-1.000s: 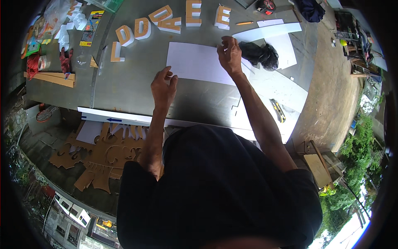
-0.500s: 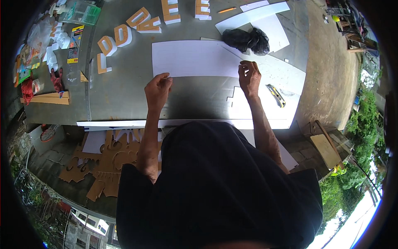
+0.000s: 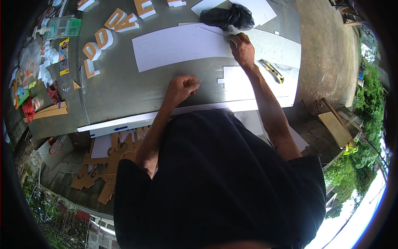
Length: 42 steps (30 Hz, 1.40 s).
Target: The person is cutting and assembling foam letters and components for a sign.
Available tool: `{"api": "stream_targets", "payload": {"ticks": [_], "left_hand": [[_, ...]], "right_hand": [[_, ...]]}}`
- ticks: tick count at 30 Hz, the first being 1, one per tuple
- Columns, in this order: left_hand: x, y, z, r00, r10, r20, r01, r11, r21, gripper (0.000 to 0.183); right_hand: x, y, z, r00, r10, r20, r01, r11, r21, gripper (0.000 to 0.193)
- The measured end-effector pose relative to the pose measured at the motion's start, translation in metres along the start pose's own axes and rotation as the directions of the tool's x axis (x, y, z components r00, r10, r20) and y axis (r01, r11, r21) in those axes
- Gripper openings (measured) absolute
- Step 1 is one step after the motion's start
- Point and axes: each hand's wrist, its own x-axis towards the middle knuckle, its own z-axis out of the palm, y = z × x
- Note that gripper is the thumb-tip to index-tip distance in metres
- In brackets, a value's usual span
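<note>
A long white sheet (image 3: 178,45) lies across the grey worktable (image 3: 124,97). At its right end is my right hand (image 3: 242,47), its fingers closed on the sheet's edge, though the fingertips are partly blurred. My left hand (image 3: 183,89) hovers over bare tabletop between the sheet and my body. Its fingers are curled in toward the thumb, and nothing shows in them. A yellow and black utility knife (image 3: 272,72) rests on white board right of my right forearm. Just beyond my right hand sits a crumpled black plastic bag (image 3: 227,17).
Several brown-faced white block letters (image 3: 103,38) stand at the far left. A clear green container (image 3: 64,28), a yellow package (image 3: 64,57) and red string (image 3: 28,108) crowd the left edge. White board (image 3: 240,85) covers the right side. Cut brown cardboard (image 3: 118,155) lies below the table's near edge.
My left hand has come off the sheet's left end, moving right and nearer my body. My right hand has shifted farther up along the sheet's right end. The view has turned slightly.
</note>
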Motion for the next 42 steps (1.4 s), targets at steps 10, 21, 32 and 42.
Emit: {"api": "stream_targets", "payload": {"ticks": [10, 21, 32, 42], "left_hand": [[0.024, 0.003, 0.041, 0.996, 0.06, 0.06, -0.066, 0.992, 0.106, 0.024], [0.023, -0.014, 0.108, 1.0, -0.014, -0.001, 0.014, 1.0, -0.018, 0.034], [-0.007, -0.03, 0.126, 0.596, 0.437, -0.674, -0.154, 0.885, 0.439, 0.047], [0.021, -0.049, 0.073, 0.335, 0.255, -0.907, 0.253, 0.903, 0.347, 0.019]], "right_hand": [[-0.037, -0.028, 0.001, 0.992, 0.097, 0.076, -0.107, 0.984, 0.14, 0.007], [-0.12, 0.032, -0.063, 0.946, 0.255, 0.202, -0.284, 0.95, 0.127, 0.033], [-0.143, 0.06, -0.058, 0.891, 0.167, 0.423, -0.294, 0.922, 0.253, 0.066], [-0.142, 0.039, -0.071, 0.933, -0.009, 0.358, -0.026, 0.995, 0.092, 0.087]]}}
